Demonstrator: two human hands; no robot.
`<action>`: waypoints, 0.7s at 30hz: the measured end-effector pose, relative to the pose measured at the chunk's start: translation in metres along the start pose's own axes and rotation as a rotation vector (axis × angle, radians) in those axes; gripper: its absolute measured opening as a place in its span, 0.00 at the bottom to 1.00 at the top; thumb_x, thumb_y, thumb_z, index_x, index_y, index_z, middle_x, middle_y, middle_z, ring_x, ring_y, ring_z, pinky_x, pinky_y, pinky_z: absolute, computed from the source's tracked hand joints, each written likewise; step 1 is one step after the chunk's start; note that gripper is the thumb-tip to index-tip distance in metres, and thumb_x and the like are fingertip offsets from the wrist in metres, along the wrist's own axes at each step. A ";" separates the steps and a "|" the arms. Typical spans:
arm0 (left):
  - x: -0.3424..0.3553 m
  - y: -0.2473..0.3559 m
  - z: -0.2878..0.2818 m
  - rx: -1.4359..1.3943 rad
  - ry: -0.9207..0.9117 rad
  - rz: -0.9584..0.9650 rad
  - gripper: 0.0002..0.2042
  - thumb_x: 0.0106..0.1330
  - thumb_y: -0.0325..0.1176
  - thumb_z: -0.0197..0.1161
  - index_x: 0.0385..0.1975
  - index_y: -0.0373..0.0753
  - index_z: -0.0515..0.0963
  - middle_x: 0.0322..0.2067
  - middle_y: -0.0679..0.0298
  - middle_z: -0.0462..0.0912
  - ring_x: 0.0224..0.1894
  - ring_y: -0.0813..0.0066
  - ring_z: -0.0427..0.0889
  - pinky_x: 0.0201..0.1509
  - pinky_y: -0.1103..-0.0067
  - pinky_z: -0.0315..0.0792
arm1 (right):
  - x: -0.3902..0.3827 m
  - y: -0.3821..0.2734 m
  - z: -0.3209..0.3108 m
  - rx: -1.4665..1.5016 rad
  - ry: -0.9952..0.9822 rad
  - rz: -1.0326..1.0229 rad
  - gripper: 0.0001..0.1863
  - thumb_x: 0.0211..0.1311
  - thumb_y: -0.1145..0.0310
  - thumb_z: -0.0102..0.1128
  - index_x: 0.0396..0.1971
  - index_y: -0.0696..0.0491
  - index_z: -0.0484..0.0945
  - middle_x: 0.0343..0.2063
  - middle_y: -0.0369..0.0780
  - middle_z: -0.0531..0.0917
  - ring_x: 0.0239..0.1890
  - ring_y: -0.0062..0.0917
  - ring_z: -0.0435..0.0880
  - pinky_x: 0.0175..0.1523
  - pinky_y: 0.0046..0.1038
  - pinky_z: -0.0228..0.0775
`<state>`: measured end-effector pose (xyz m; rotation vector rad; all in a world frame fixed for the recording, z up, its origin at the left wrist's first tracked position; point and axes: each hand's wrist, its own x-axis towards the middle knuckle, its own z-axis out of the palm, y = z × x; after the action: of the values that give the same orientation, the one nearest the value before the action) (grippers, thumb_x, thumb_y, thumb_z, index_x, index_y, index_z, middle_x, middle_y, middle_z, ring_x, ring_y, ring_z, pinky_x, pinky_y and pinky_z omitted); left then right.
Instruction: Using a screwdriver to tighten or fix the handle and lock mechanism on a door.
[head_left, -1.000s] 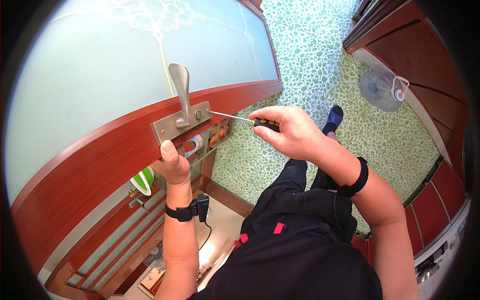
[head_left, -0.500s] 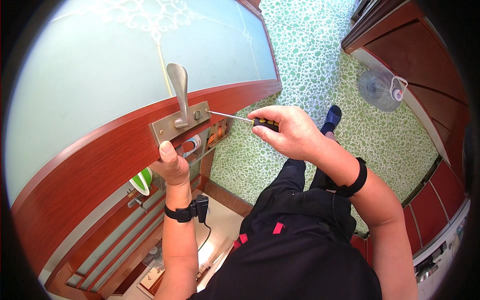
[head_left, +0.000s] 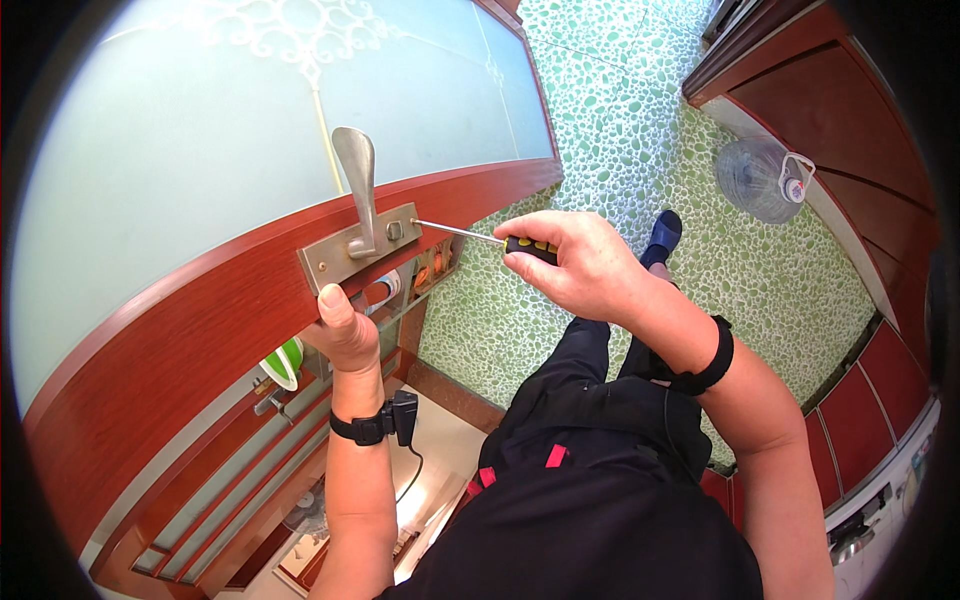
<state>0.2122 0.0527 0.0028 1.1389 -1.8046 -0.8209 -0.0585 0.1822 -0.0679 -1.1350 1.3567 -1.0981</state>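
A screwdriver [head_left: 460,232] with a black and yellow handle is in my right hand [head_left: 583,265], its fingers closed round the grip. Its tip meets the screw at the right end of a metal lock plate [head_left: 333,247]. From that plate rises a lever handle [head_left: 358,180], with a small square knob [head_left: 395,230] beside it. The plate lies against the reddish-brown frame of a door [head_left: 180,300] with a frosted glass panel. My left hand [head_left: 345,335] grips the door edge just below the plate, thumb up near its lower edge; the other fingers are hidden behind the door.
A large clear water bottle [head_left: 762,180] stands on the green pebble-patterned floor [head_left: 610,110], beside dark red cabinets [head_left: 850,120]. Under the door are shelves with small items [head_left: 430,270] and a green and white object [head_left: 285,362]. My foot in a blue slipper [head_left: 663,238] rests on the floor.
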 end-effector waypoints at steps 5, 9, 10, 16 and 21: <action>0.000 0.001 0.000 0.026 -0.020 -0.008 0.34 0.69 0.55 0.59 0.65 0.33 0.69 0.52 0.54 0.84 0.47 0.67 0.90 0.39 0.76 0.92 | 0.001 -0.008 -0.004 -0.181 0.053 -0.083 0.15 0.66 0.64 0.69 0.51 0.50 0.87 0.40 0.42 0.90 0.41 0.34 0.91 0.45 0.35 0.83; 0.001 -0.004 0.001 0.027 0.006 0.024 0.34 0.69 0.55 0.59 0.64 0.31 0.71 0.52 0.54 0.84 0.48 0.67 0.89 0.41 0.76 0.90 | 0.009 -0.014 -0.008 -0.328 0.146 -0.230 0.16 0.65 0.65 0.69 0.51 0.51 0.87 0.33 0.39 0.89 0.35 0.33 0.90 0.40 0.34 0.81; 0.001 -0.004 0.001 0.051 0.009 0.056 0.34 0.69 0.55 0.59 0.64 0.31 0.71 0.52 0.54 0.84 0.48 0.66 0.88 0.43 0.74 0.90 | 0.013 -0.017 -0.012 -0.328 0.144 -0.230 0.16 0.65 0.65 0.69 0.51 0.51 0.87 0.33 0.39 0.89 0.35 0.33 0.90 0.40 0.34 0.81; 0.000 -0.004 0.002 0.096 0.023 0.094 0.34 0.70 0.58 0.58 0.63 0.31 0.73 0.52 0.55 0.84 0.48 0.66 0.88 0.42 0.74 0.88 | 0.037 -0.027 -0.042 0.723 -0.390 0.671 0.16 0.74 0.66 0.63 0.54 0.58 0.86 0.25 0.35 0.85 0.18 0.12 0.73 0.20 0.18 0.57; -0.003 0.024 0.004 0.006 -0.110 -0.215 0.41 0.69 0.64 0.60 0.67 0.32 0.66 0.56 0.54 0.80 0.46 0.66 0.89 0.36 0.76 0.88 | 0.041 -0.025 -0.031 0.247 -0.378 0.427 0.12 0.71 0.64 0.67 0.46 0.54 0.89 0.24 0.36 0.86 0.20 0.20 0.79 0.25 0.26 0.69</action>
<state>0.2004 0.0648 0.0211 1.3309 -1.7944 -1.0219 -0.0895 0.1395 -0.0468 -0.7746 1.0642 -0.6765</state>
